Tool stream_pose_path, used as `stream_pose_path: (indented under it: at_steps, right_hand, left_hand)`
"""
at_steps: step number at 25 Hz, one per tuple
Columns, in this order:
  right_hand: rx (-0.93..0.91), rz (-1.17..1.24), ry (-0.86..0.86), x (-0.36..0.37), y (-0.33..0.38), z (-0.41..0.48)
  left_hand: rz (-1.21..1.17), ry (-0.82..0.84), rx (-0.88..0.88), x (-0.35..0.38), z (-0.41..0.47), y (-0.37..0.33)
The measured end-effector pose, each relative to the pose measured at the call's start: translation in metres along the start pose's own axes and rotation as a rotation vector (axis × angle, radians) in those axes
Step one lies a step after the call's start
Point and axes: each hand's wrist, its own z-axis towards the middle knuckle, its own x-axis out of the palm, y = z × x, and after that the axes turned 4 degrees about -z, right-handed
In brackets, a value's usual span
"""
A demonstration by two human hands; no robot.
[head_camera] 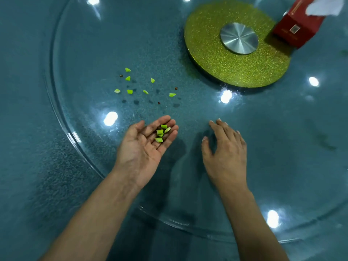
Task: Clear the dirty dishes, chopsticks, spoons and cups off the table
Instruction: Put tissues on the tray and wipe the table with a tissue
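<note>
Both forearms reach in from the near edge over the teal surface (28, 129); the left hand (145, 147) lies palm up, fingers spread and cupped, with about 5 green vegetable bits (161, 133) resting on its fingers; the right hand (224, 147) hovers palm down, fingers apart, gripping nothing; on the glass turntable (79, 136) beyond, 7 loose green scraps (130, 91) and 3 small brown specks (176, 88) lie scattered; farther off sit a glittery green disc (207, 44) and a red tissue box (297, 25).
</note>
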Motion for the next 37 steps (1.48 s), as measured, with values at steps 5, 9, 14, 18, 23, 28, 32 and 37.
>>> stream_pose_path:
  at_steps: [5,9,14,18,23,28,32,37]
  right_hand:
    - [0.056,0.046,-0.019,-0.004,-0.013,-0.005]
    - [0.101,0.099,-0.029,-0.004,-0.022,-0.012]
    - [0.102,0.132,-0.049,-0.005,-0.032,-0.016]
    - [0.091,0.14,-0.064,-0.007,-0.041,-0.017]
    - [0.091,0.072,-0.089,-0.013,-0.046,-0.014]
    - [-0.079,0.086,-0.112,-0.008,-0.014,-0.002]
    - [-0.172,0.08,-0.121,0.0,0.012,0.007]
    - [-0.123,0.076,-0.11,0.002,0.014,0.015]
  left_hand:
    - [0.028,-0.014,-0.007,0.0,-0.009,0.017]
    - [0.017,-0.044,0.011,-0.005,-0.021,0.026]
    - [-0.012,-0.03,0.025,-0.01,-0.031,0.037]
    - [0.008,-0.016,0.017,-0.011,-0.031,0.045]
    - [0.016,-0.004,0.002,-0.012,-0.028,0.044]
    - [0.018,-0.004,0.002,-0.011,-0.02,0.039]
    - [0.059,-0.012,-0.011,-0.013,-0.018,0.043]
    - [0.065,-0.015,-0.038,-0.016,-0.017,0.049]
